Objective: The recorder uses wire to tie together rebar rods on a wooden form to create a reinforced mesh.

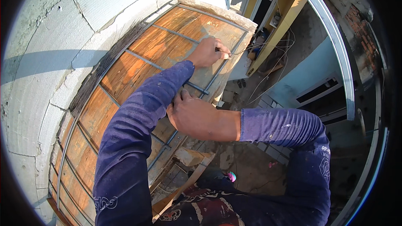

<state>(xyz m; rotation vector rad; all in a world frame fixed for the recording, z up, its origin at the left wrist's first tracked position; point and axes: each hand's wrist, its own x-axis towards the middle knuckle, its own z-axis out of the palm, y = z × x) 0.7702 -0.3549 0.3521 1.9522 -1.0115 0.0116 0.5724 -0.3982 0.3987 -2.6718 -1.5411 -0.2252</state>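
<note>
My left hand (208,53) is closed in a pinch above the outer long bar of a steel rebar grid (144,60). Thin wire (268,47) runs from its fingertips and loops out to the right, past the edge. Closer to me, my right hand (193,116) is bent inward with its fingers curled, right beside my left forearm. What its fingers close on is hidden by the hand and the sleeve. Beneath both hands, the grid lies over a weathered plywood panel (133,72), its crossbars meeting the long bars.
A bundle of dark thin wires (102,69) lies along the pale block wall (63,29) on the left. Past the panel's right edge there is a drop to the ground. A curved-looking metal beam (335,29) stands at the right. Timber (184,190) sits below near my body.
</note>
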